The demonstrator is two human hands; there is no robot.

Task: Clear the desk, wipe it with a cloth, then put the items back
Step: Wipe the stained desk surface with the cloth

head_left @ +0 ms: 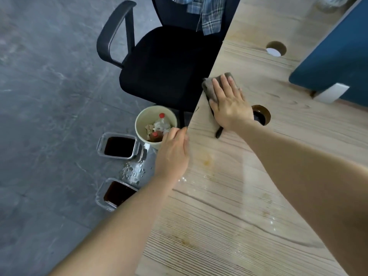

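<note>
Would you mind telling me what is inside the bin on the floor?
The bin holds a red-capped bottle and crumpled scraps. The left hand covers its near side, so anything deeper stays hidden.

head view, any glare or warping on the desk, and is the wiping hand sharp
Head view: a pale glare band crosses the desk near the wet patch; the wide lens bows the desk edge; the right hand, flat on the cloth, is fairly sharp; the left hand looks slightly soft.
</note>
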